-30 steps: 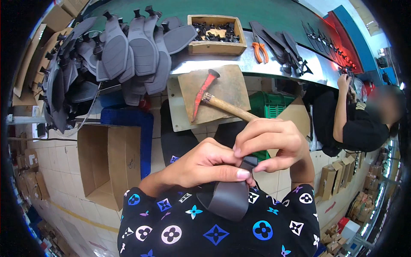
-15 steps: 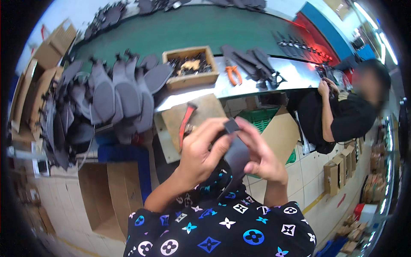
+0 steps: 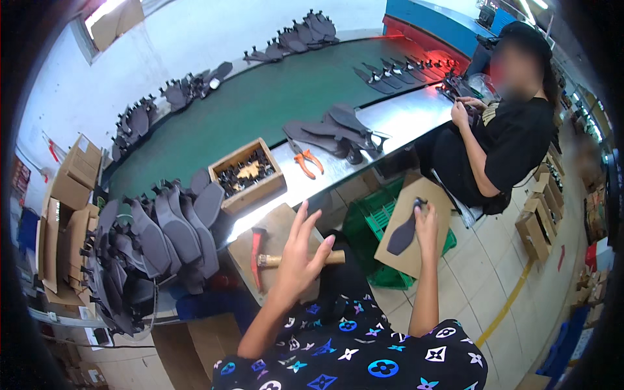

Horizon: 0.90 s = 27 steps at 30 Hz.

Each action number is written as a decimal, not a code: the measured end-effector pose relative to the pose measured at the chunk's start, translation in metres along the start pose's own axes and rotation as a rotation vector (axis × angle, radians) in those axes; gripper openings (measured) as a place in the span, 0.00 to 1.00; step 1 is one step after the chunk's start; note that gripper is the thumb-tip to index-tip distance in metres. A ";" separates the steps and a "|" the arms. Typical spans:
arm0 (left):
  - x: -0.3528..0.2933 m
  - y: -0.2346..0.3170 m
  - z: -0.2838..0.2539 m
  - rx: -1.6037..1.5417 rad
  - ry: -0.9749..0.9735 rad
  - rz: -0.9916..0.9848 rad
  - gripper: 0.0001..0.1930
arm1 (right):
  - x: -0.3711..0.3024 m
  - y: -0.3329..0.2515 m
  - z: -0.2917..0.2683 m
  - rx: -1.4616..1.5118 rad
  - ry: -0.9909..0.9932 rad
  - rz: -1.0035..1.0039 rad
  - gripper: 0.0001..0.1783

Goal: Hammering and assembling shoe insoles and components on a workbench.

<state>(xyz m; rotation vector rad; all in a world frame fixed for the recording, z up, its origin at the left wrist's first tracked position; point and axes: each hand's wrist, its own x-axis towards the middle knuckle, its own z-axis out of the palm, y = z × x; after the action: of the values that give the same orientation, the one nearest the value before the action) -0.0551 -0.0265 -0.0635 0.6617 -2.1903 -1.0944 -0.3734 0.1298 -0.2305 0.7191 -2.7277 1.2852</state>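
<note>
Right hand (image 3: 426, 224) has the shoe sole (image 3: 402, 235), btw
It's pinching the heel end over the cardboard (image 3: 406, 265), toe slanting back and to the left; left hand (image 3: 301, 260) is way farther off, fingers spread over the hammer handle (image 3: 337, 257).

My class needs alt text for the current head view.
A person's right hand holds a dark shoe sole by its heeled end; the open left hand partly hides a red-headed hammer. Beyond, orange-handled pliers and a wooden box lie on a bench.
</note>
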 end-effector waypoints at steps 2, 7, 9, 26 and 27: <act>-0.004 -0.006 -0.008 0.032 -0.009 -0.072 0.25 | 0.039 -0.018 0.014 0.151 0.008 -0.167 0.29; -0.018 -0.012 -0.031 0.182 0.008 -0.076 0.24 | 0.159 -0.097 0.065 0.167 -0.065 -0.554 0.34; -0.026 -0.013 -0.043 0.121 0.068 -0.076 0.23 | 0.187 -0.113 0.070 0.064 -0.165 -0.536 0.35; -0.036 -0.006 -0.082 0.195 0.311 -0.003 0.28 | 0.108 -0.323 0.003 0.601 -0.715 -0.351 0.14; -0.029 -0.003 -0.076 0.191 0.337 -0.018 0.28 | 0.078 -0.342 -0.003 0.781 -0.825 -0.230 0.15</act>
<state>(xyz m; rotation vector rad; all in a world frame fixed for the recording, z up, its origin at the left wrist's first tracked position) 0.0184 -0.0491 -0.0376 0.8816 -2.0099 -0.7248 -0.2980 -0.0856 0.0355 1.9189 -2.3670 2.4196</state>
